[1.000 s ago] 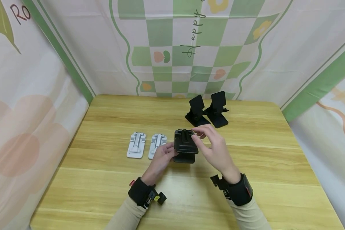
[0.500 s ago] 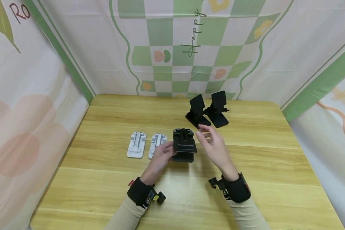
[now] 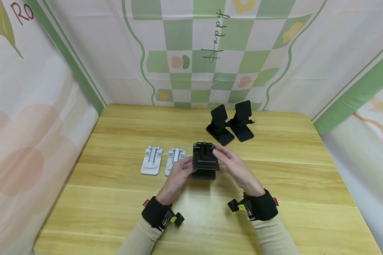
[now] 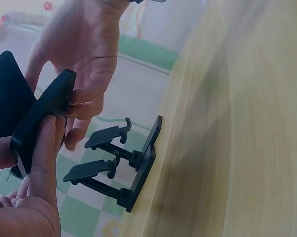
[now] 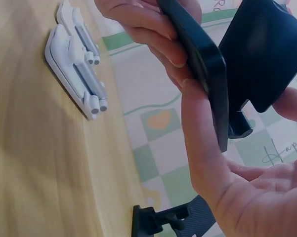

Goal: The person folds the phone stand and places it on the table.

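Note:
A black phone stand (image 3: 205, 157), partly unfolded, is held up over the table between both hands. The left hand (image 3: 178, 172) grips its left side, thumb on one face and fingers on the other in the left wrist view. At its right side, the right hand (image 3: 235, 168) holds it too, with the thumb near the upper plate and a finger (image 5: 200, 128) along the base in the right wrist view. To the left lie two white folded phone stands (image 3: 151, 160), the nearer one (image 3: 173, 157) partly behind the left hand.
Two unfolded black phone stands (image 3: 219, 122) stand side by side at the back of the wooden table (image 3: 290, 170), the right one (image 3: 242, 117) close against its neighbour. A patterned cloth (image 3: 124, 81) hangs behind the table's far edge.
The right hand first draws back from the phone stand, then comes in again lower and takes its right side. The left hand keeps its grip almost unmoved.

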The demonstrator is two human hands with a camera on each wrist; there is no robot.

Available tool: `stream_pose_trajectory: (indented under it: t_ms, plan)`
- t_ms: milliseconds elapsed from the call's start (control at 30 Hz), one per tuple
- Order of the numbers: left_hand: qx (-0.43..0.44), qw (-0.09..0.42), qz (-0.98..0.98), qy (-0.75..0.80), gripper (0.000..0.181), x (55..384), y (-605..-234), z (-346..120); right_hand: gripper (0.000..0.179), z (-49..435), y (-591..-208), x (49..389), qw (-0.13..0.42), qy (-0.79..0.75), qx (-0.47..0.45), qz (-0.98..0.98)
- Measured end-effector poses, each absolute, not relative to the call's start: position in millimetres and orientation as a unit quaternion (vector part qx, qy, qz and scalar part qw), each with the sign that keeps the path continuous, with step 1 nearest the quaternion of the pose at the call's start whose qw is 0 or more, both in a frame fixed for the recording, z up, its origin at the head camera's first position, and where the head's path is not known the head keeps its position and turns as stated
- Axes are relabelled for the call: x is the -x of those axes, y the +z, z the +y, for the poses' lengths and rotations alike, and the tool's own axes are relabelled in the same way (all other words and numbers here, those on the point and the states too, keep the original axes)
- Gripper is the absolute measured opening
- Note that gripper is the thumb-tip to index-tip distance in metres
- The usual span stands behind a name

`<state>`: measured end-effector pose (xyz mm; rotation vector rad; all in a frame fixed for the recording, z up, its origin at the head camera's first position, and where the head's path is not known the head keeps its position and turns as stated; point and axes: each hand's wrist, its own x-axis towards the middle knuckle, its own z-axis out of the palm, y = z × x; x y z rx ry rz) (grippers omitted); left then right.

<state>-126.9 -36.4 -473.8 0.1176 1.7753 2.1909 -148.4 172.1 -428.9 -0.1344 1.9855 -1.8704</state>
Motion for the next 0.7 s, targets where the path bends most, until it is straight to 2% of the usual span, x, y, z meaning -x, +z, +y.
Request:
stream_pose_trajectory:
  t_ms: [500,700]
  plan:
    - [-0.027,0.168,0.610,0.774,0.044,130.1,-473.4,-37.9,0.068,171.4,-434.3,148.8,0.197,-0.700,0.039,0.685]
    - [-0.013,0.160,0.574,0.803,0.052,133.8,-473.3,-38.4,0.068,171.5,-435.2,148.3,0.189,-0.706,0.039,0.681]
